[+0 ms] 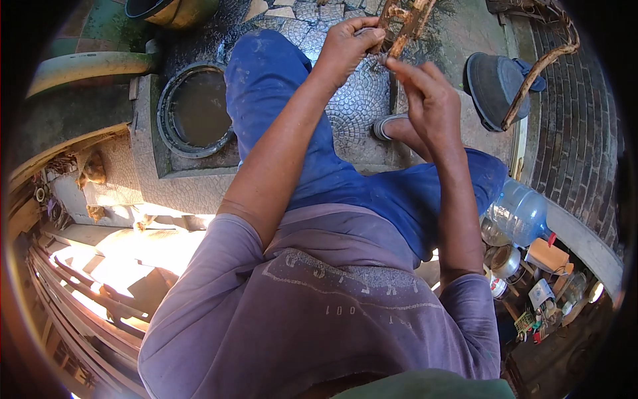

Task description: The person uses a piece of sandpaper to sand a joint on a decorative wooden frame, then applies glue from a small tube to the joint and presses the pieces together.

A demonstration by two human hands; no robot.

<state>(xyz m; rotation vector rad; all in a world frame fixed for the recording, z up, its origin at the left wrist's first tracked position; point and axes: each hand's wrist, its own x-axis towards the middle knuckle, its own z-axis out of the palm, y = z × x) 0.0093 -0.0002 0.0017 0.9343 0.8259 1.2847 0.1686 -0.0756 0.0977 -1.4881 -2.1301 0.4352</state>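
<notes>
At the top of the view, my left hand (347,52) is closed around the lower end of a brown, branching piece of wood (401,44). The wood's upper end runs out of the frame. My right hand (430,96) is just to its right, thumb and forefinger pinched together by the wood's low tip. A small greyish bit shows between the two hands, too small to name. Both hands are held out above the patterned paving, beyond my knees in blue trousers (266,80).
A round black tub (161,113) of murky water stands left of my leg. Farther right are a dark basin (493,90) and a bent branch (541,70) by a brick wall. A large clear water bottle (522,211) lies near my right knee, beside assorted clutter. Wooden slats (100,292) run along the lower left.
</notes>
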